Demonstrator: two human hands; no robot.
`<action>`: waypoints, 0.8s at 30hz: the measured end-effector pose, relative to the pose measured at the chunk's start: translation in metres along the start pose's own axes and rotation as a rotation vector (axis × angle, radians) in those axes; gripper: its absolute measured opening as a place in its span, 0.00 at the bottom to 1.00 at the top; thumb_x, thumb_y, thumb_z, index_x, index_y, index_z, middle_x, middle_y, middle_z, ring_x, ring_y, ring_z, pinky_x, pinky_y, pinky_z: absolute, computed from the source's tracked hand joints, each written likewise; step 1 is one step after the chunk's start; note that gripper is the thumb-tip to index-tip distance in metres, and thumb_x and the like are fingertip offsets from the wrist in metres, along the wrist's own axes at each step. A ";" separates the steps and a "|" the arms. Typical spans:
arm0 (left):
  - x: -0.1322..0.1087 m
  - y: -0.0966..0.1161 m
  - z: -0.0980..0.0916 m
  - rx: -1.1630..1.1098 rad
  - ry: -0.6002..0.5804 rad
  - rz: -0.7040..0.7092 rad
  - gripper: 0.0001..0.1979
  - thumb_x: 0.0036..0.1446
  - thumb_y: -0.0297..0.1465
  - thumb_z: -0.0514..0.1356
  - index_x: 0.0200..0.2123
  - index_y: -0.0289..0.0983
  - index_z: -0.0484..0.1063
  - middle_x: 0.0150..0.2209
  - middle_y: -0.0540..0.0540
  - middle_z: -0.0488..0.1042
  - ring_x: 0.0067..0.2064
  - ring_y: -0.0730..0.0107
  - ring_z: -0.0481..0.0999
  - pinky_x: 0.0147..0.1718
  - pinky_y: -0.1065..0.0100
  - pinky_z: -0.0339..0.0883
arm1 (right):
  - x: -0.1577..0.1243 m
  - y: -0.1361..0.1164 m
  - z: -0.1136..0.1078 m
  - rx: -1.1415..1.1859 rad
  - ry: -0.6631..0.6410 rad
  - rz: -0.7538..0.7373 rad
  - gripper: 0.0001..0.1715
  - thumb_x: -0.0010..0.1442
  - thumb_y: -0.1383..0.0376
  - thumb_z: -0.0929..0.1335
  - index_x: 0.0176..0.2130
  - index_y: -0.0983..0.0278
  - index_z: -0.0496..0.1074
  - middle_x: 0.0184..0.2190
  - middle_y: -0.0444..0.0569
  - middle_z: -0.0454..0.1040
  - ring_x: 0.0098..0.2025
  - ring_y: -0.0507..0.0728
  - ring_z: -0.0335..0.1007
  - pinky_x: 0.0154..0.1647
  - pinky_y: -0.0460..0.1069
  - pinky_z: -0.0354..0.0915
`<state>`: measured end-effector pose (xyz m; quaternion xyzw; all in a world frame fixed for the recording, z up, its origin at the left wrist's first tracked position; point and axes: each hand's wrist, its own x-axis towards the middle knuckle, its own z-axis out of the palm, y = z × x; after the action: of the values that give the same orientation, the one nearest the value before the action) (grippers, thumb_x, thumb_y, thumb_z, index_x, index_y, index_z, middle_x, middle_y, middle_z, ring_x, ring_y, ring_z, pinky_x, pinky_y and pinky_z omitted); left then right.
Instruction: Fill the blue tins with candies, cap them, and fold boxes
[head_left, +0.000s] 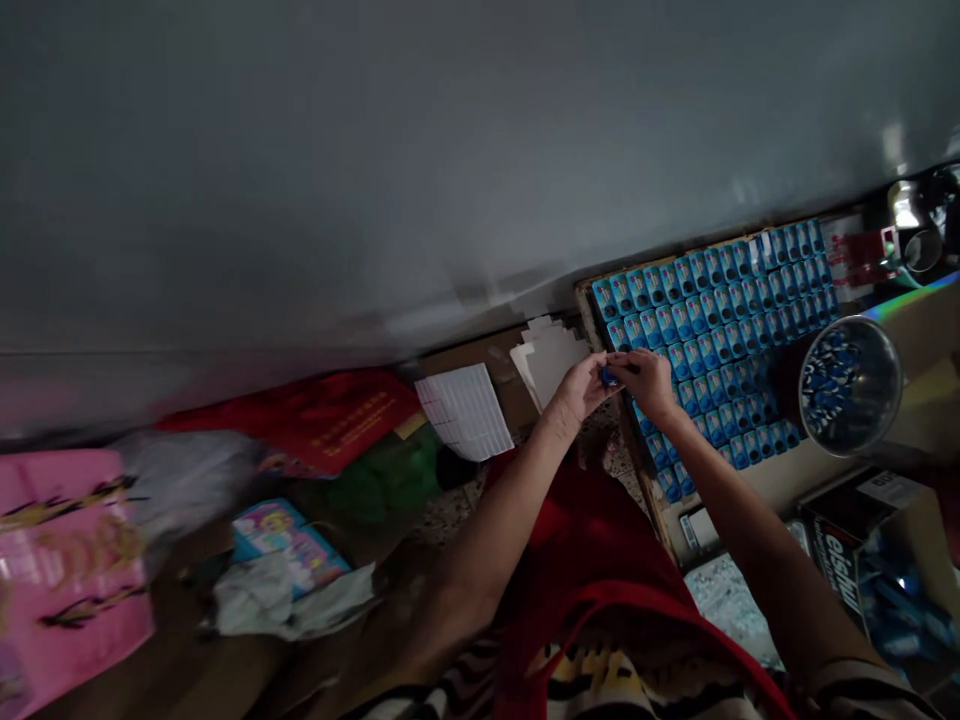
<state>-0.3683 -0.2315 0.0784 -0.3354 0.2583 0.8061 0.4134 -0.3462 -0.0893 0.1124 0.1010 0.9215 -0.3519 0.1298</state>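
Both of my hands meet in front of the near-left edge of a table. My left hand [581, 388] has its fingers closed around a small blue object [608, 377], whose exact kind is too small to make out. Against the same object, the fingers of my right hand [651, 382] are pinched together. Beyond and to the right of the hands, many small blue packs [709, 350] lie in close rows on the table. A clear round tub [885, 400] beside the rows holds many small blue-and-white pieces.
An open black carton [832, 560] with blue packs inside stands at the lower right. Left of the hands lie a white ridged sheet [469, 410], cut white card [551, 360], a red bag [360, 420] and a pink bag [75, 600]. A grey wall [375, 180] rises behind.
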 end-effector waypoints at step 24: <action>0.003 0.037 -0.014 -0.043 -0.038 0.091 0.18 0.74 0.37 0.54 0.48 0.31 0.80 0.43 0.39 0.85 0.38 0.67 0.83 0.40 0.67 0.78 | 0.074 -0.018 -0.027 -0.647 -0.218 0.218 0.23 0.60 0.60 0.78 0.54 0.56 0.76 0.49 0.52 0.84 0.51 0.64 0.79 0.43 0.51 0.65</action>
<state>-0.3961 -0.2589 0.0725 -0.3169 0.2481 0.8356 0.3738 -0.4260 -0.0769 0.1196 0.1141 0.9497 -0.0345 0.2895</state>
